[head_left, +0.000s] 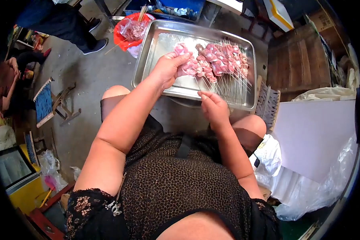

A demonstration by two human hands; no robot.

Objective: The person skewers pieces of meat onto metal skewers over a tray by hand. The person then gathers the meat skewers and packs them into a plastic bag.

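Observation:
A shallow metal tray (pixel 153 42) rests in front of my knees. Many meat skewers (pixel 226 58) lie side by side in its right half, pink meat at the far side and bare sticks pointing toward me. Over the tray's left part, my left hand (pixel 169 68) is closed on pink meat, thumb on top. My right hand (pixel 215 109) is at the tray's near edge, its thumb and finger pinching the lower end of a thin skewer. That skewer runs up toward the meat in my left hand; where it enters the meat is hidden.
A red bowl (pixel 119 38) with bagged meat and sticks stands beyond the tray's left corner. A blue bin (pixel 196 14) is behind it. A folding stool (pixel 44 102) stands left. Another person's legs (pixel 70 30) are at upper left. A pale board (pixel 314 136) lies right.

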